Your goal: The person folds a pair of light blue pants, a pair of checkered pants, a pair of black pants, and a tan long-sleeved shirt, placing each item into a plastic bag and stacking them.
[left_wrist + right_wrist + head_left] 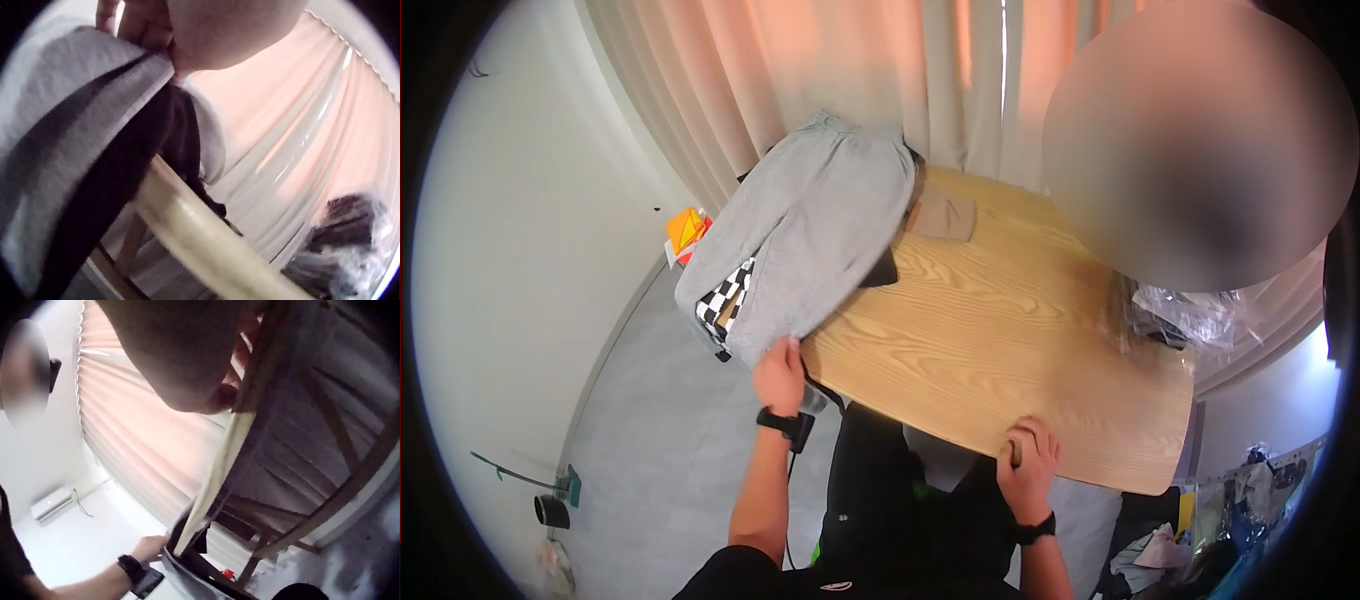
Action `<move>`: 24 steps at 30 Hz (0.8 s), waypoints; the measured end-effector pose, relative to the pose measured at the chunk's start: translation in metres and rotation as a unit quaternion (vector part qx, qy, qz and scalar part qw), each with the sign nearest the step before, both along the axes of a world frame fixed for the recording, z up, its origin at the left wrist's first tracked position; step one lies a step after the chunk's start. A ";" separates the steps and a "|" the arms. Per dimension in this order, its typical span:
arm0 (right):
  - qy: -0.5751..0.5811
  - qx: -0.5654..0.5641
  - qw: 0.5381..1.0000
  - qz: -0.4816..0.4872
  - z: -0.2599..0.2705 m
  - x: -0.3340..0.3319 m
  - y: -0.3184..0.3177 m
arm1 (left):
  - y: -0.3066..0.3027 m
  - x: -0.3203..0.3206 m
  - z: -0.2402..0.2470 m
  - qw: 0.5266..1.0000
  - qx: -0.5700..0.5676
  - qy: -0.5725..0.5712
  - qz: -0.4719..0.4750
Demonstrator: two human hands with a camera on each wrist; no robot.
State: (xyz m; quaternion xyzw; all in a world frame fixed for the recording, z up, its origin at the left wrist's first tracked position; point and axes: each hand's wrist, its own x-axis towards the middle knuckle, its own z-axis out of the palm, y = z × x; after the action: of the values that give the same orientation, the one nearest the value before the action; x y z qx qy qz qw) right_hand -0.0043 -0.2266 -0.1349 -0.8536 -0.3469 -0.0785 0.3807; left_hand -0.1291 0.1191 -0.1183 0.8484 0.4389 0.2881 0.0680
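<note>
Grey sweatpants (820,215) lie spread over the left part of the wooden table (1000,330), waistband toward the curtain and legs toward me. My left hand (780,378) pinches the near end of one leg, beside the table's front edge. In the left wrist view, the grey fabric (94,106) hangs from the fingers, with dark cloth (125,175) beneath it. My right hand (1028,468) grips the table's front edge, fingers curled on top. Between the legs shows a black-and-white checkered cloth (725,292).
A brown piece (945,215) lies on the table beside the sweatpants, and a black item (883,270) peeks out under them. Clear plastic packages (1185,315) sit at the right end. Orange packaging (687,230) is at the far left. A blurred patch covers the upper right.
</note>
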 end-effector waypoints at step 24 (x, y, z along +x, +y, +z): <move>-0.173 0.017 0.973 -0.154 -0.018 0.004 0.021 | 0.104 -0.008 0.021 0.816 -0.496 -0.260 -0.143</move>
State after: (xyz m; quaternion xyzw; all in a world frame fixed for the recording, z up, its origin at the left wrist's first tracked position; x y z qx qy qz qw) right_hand -0.0007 -0.2052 -0.1534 -0.8634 -0.2708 -0.2885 0.3129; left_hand -0.1373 0.2227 -0.0973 0.6463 0.3619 0.2282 0.6319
